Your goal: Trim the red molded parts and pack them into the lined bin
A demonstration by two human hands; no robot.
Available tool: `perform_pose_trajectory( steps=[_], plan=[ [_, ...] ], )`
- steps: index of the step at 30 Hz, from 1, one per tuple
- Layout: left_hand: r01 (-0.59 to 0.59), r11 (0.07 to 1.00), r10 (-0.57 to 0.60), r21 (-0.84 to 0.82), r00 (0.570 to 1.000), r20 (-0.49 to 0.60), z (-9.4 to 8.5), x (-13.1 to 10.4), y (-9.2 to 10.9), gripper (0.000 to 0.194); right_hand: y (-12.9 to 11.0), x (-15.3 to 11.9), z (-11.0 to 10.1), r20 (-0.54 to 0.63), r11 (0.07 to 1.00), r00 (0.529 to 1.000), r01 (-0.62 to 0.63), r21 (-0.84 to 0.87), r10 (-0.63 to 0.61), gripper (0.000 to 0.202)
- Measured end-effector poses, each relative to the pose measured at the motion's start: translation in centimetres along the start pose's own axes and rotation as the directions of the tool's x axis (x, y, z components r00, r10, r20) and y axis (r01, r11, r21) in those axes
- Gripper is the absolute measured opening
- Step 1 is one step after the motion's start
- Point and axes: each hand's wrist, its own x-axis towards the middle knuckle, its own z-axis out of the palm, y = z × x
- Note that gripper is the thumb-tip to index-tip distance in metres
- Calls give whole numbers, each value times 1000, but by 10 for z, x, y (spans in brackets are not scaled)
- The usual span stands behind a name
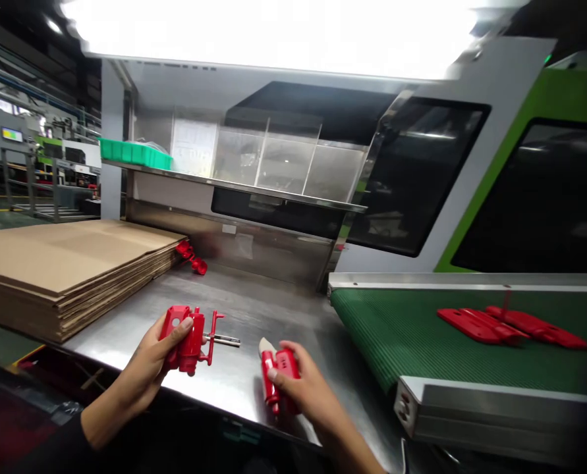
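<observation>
My left hand (147, 362) is closed round a red moulded plastic part (178, 355), its thumb pressed on the front. A thin red runner (213, 336) sticks out from the right side of that part. Over the table's front area, my right hand (306, 378) grips another red plastic part (269, 378), thumb across it. A pale pointed tip (265, 345) shows at the upper end of this part; what it belongs to I cannot make out. On the metal table (253, 303), behind the runner, lies a slim pen-like thing (226, 340).
A stack of flat cardboard sheets (76, 257) lies at the left, with red plastic pieces (192, 257) by its far corner. At the right, a green conveyor belt (382, 322) carries red moulded parts (491, 324). Above the table runs a shelf (253, 187) with a green tray (135, 153).
</observation>
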Motion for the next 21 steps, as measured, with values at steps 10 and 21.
perform_pose_trajectory(
  steps=[10, 21],
  plan=[
    [-10, 999, 6, -53, 996, -86, 15, -2, -7, 37, 7, 3, 31, -226, 907, 953, 94, -411, -202, 61],
    [59, 994, -59, -94, 998, 4, 41, -21, -2, 28, -59, -37, 42, 103, 660, 657, 751, -7, -747, 17]
  ],
)
